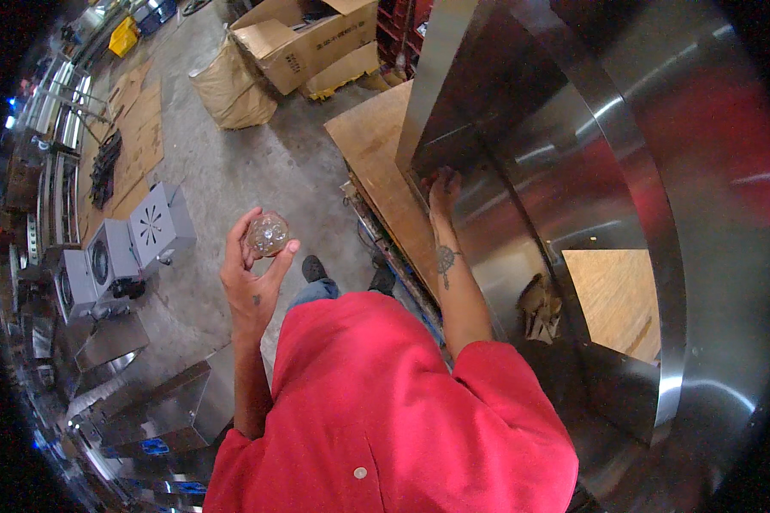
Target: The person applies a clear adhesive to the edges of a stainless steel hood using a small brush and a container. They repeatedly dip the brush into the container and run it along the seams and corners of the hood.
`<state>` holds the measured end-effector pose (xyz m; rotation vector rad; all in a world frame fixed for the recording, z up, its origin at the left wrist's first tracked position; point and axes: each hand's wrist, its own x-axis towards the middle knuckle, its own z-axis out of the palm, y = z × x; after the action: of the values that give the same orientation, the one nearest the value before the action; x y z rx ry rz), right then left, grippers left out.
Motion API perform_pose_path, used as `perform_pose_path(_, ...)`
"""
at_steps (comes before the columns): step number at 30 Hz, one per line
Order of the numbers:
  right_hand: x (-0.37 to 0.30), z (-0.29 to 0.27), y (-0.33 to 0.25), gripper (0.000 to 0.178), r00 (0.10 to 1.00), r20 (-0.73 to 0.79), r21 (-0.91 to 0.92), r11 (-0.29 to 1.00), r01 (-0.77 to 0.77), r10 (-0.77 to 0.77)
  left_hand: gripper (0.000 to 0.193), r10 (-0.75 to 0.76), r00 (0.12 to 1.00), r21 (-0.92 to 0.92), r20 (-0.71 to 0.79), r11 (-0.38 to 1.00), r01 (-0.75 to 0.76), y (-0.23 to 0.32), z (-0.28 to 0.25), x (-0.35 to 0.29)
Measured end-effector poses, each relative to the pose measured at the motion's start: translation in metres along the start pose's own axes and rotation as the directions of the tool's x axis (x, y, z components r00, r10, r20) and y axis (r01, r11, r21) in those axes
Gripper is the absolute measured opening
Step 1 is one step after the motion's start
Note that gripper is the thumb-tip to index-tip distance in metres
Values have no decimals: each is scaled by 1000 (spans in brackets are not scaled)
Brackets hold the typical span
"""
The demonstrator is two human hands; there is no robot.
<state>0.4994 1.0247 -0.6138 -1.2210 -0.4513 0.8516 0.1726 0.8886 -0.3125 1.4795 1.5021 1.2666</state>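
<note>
My left hand (252, 274) is raised in front of me, fingers curled around a small clear ball of crumpled plastic film (268, 233). My right hand (443, 190) reaches forward and presses flat against the inner wall of a large shiny stainless steel housing (522, 111). Its fingers touch the metal near a folded corner, and nothing shows in that hand. A tattoo marks my right forearm. My red shirt fills the lower middle of the view.
The steel housing stands on a plywood-topped bench (372, 141) with a curved steel band (659, 214) at the right. Grey metal boxes with fan grilles (150, 227) sit on the concrete floor at left. Cardboard boxes (304, 43) and a brown sack (231, 90) lie farther back.
</note>
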Motion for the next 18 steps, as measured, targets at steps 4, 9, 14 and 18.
perform_pose_path(4, 7, -1, 6, 16, 999, -33, -56, 998, -26, 24, 68, 10, 1000, 25, 13, 1000, -11, 3, 2, 2)
perform_pose_path(9, 8, -3, 10, 17, 999, -11, -104, 994, -32, 31, 67, -1, 1000, 4, 18, 1000, 0, 1, 1, 1)
perform_pose_path(14, 15, -11, 22, 15, 994, 57, -220, 970, 104, -94, 68, 8, 1000, 11, 17, 1000, -9, 2, 2, 2)
perform_pose_path(18, 16, -11, 23, 14, 996, 36, -206, 975, 87, -82, 68, -1, 1000, 6, 22, 1000, 1, 1, 1, 3)
